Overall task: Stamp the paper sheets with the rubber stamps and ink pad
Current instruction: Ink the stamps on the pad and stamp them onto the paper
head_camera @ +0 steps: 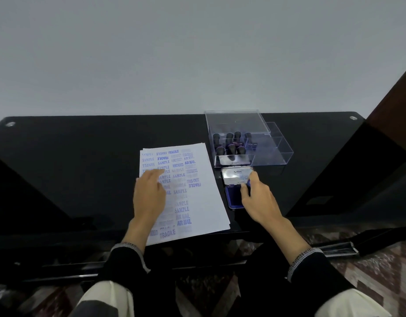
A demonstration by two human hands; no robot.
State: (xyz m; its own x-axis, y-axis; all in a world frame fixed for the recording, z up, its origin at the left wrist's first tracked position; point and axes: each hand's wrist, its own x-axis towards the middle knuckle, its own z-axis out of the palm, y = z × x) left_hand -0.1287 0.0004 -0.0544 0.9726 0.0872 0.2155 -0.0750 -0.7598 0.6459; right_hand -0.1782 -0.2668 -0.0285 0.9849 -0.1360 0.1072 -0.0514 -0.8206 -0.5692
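At the frame's centre the left hand [149, 197] lies flat with relaxed fingers on the stack of paper sheets [197, 202], which is covered in blue stamp marks. Just right of it, the right hand [258, 200] pinches the open ink pad [235, 194] at its hinge, the silver lid [236, 175] tilted up. Above, a clear plastic box [273, 152] holds the black-handled rubber stamps [230, 148] on the black table [83, 156].

black glass table [83, 143] | on it: paper sheets [204, 202], open ink pad [234, 193], clear stamp box [273, 154]
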